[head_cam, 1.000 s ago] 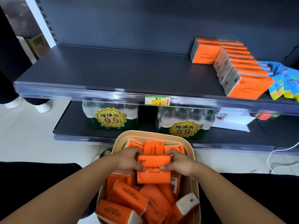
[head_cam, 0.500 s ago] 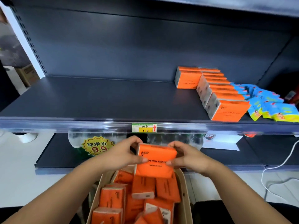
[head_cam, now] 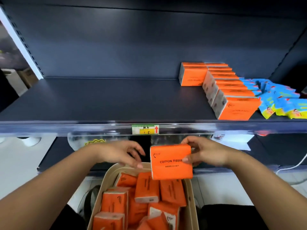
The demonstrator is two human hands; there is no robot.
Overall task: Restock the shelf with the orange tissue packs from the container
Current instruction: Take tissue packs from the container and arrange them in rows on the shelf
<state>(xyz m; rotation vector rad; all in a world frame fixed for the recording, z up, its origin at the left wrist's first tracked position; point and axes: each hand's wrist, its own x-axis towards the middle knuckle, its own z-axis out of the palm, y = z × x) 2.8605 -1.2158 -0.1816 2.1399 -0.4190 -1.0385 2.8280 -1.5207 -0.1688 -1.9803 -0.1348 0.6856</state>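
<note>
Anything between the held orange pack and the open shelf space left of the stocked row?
Only the front rail: the right hand holds the pack below it. Past that, the shelf left of the orange row is bare.

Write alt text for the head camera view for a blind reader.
The right hand holds an orange tissue pack above a beige container of more packs; the left hand hovers open beside it. The dark shelf ahead has a row of orange packs at its right, beside blue packets.
</note>
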